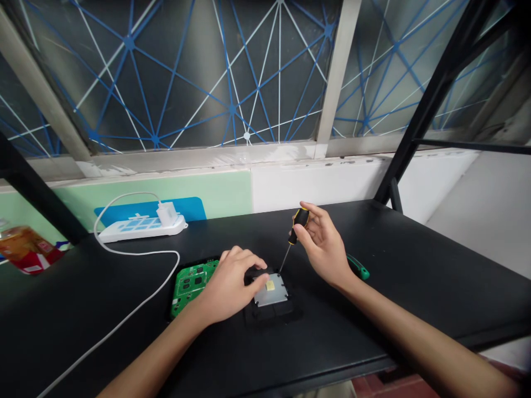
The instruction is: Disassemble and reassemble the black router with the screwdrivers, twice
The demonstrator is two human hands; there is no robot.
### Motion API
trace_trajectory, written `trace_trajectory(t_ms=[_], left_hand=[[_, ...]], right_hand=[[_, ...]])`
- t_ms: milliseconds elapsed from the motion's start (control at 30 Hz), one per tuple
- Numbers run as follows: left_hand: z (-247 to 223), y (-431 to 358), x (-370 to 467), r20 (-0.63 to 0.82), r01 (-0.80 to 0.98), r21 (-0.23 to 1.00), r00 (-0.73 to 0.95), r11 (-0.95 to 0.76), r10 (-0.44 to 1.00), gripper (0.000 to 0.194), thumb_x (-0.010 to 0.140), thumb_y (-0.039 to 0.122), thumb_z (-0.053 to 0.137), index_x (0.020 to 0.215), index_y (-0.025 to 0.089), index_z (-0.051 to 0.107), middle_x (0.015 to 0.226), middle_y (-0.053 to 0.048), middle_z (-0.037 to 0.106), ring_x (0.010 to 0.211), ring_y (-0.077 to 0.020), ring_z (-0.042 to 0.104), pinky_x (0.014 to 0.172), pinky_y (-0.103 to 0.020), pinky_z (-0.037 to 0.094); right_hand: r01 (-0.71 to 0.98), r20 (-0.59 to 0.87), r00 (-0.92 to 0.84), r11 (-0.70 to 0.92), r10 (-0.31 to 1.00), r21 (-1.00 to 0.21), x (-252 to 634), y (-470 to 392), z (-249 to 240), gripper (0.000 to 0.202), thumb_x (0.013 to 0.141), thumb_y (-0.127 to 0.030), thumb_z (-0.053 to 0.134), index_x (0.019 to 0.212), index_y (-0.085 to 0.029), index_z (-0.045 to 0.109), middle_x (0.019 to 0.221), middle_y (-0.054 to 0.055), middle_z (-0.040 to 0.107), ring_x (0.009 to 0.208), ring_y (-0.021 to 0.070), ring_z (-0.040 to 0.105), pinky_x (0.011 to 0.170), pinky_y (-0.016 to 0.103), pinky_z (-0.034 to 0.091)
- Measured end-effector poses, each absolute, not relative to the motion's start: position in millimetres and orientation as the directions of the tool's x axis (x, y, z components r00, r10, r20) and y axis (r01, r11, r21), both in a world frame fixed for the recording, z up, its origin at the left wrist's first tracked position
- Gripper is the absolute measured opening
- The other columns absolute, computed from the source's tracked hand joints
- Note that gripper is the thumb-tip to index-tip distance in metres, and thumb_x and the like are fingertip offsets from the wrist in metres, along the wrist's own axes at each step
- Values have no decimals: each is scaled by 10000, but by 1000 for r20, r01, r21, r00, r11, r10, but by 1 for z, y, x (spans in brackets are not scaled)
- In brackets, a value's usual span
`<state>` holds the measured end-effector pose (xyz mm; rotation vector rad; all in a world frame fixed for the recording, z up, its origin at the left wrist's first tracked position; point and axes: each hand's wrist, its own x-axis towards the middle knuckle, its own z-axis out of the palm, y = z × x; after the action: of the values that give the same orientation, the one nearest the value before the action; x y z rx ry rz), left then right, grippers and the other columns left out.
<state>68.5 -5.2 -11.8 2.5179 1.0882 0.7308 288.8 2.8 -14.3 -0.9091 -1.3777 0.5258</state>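
Note:
My right hand [321, 243] grips a black and yellow screwdriver [299, 221], tilted with its tip at the upper right corner of a silver metal plate [271, 296]. That plate has a small pale yellow square in its middle and lies in a black housing [276, 315]. At the plate's left side is my left hand [236, 282], fingers apart and nothing held, its thumb over the plate's upper left part. Under and beside the left wrist sits a green circuit board [188, 284] in a black casing, partly covered by that hand.
A green-handled tool [359, 268] lies behind my right wrist. A white power strip [143, 228] with a plugged-in charger stands at the back left, its white cable [153, 296] curving forward. A red and orange package [29, 249] is far left. Black frame posts rise at both sides.

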Motion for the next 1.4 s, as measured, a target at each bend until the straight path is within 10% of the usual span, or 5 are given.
trace_trajectory(t_ms=[433, 700, 1000, 1233, 1400], left_hand=[[-6, -12, 50, -16, 592, 417, 763, -690, 646, 1113, 608, 757, 746, 1491, 216, 337, 1469, -141, 386, 1356, -415, 320, 1130, -592, 259], [-8, -14, 49, -23, 600, 396, 763, -695, 646, 1136, 624, 771, 715, 1511, 187, 310, 1475, -164, 380, 1375, -448, 302, 1118, -623, 271], [-12, -13, 49, -20, 612, 355, 760, -706, 649, 1135, 632, 772, 703, 1510, 169, 312, 1481, -166, 384, 1383, -434, 298, 1130, -598, 270], [-16, -11, 48, 7, 595, 352, 771, -723, 637, 1122, 641, 792, 681, 1510, 186, 311, 1473, -152, 395, 1369, -418, 324, 1126, -566, 294], [-16, -11, 47, 19, 589, 344, 774, -731, 633, 1119, 636, 781, 692, 1507, 189, 311, 1469, -146, 400, 1362, -415, 332, 1112, -560, 312]], right_hand=[[162, 714, -21, 707, 700, -688, 280, 0, -6, 330, 940, -238, 574, 1260, -321, 557, 1078, 29, 641, 939, 175, 686, 813, 353, 570], [249, 712, -151, 724, 686, -644, 269, -1, 5, 343, 973, -198, 497, 1304, -288, 518, 1310, 69, 606, 1082, 203, 677, 898, 384, 566], [522, 824, 88, 679, 559, -516, 268, -1, -6, 324, 833, -253, 722, 1136, -291, 615, 1013, 19, 533, 906, 189, 608, 805, 405, 534], [249, 783, -9, 759, 623, -601, 265, -12, -7, 360, 1009, -280, 391, 1350, -279, 504, 1264, 82, 547, 1054, 220, 648, 852, 446, 577], [303, 769, -8, 734, 639, -607, 265, -7, -14, 425, 954, -220, 534, 1363, -302, 451, 1032, 29, 622, 873, 184, 691, 828, 416, 568]])
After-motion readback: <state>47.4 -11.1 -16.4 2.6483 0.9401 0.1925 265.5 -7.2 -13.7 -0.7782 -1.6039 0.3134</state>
